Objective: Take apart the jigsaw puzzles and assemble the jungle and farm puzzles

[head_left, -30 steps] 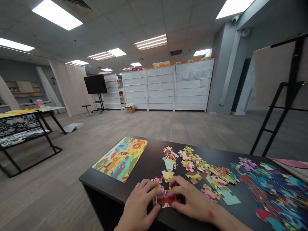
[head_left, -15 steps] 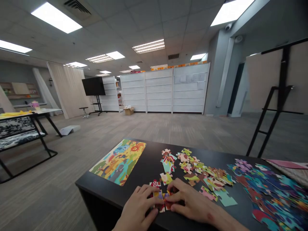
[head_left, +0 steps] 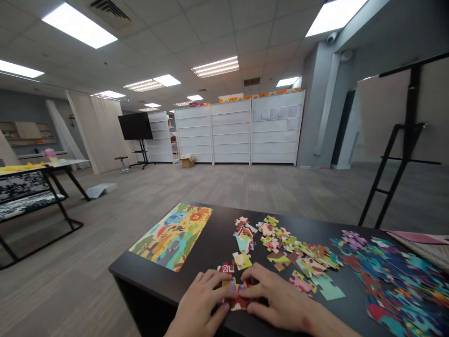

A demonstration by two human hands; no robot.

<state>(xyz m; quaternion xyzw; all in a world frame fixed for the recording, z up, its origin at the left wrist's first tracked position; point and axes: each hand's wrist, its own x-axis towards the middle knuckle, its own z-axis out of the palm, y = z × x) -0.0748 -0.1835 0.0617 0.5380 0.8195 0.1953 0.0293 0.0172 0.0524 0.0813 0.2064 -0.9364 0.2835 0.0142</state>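
Near the front edge of the black table, my left hand [head_left: 205, 302] pinches a puzzle piece from the left, its fingers on the yellow and purple part. From the right, my right hand [head_left: 271, 297] grips the adjoining puzzle piece [head_left: 239, 304], thumb and fingers pressed on it. The two pieces meet between my fingertips, and much of them is hidden. Just beyond my fingers lies a red and white barn piece [head_left: 225, 267]. Beside it rests a yellow-green piece [head_left: 242, 260].
A finished animal picture puzzle [head_left: 173, 236] lies at the table's left. Loose farm-coloured pieces [head_left: 298, 250] spread across the middle right. Blue and purple pieces [head_left: 410, 285] are heaped at the far right. Beyond the table stand an easel [head_left: 396, 159] and white shelves [head_left: 231, 133].
The narrow gap between the two pieces under my fingers has closed. My right hand has shifted slightly left, while my left hand stays nearly in place.
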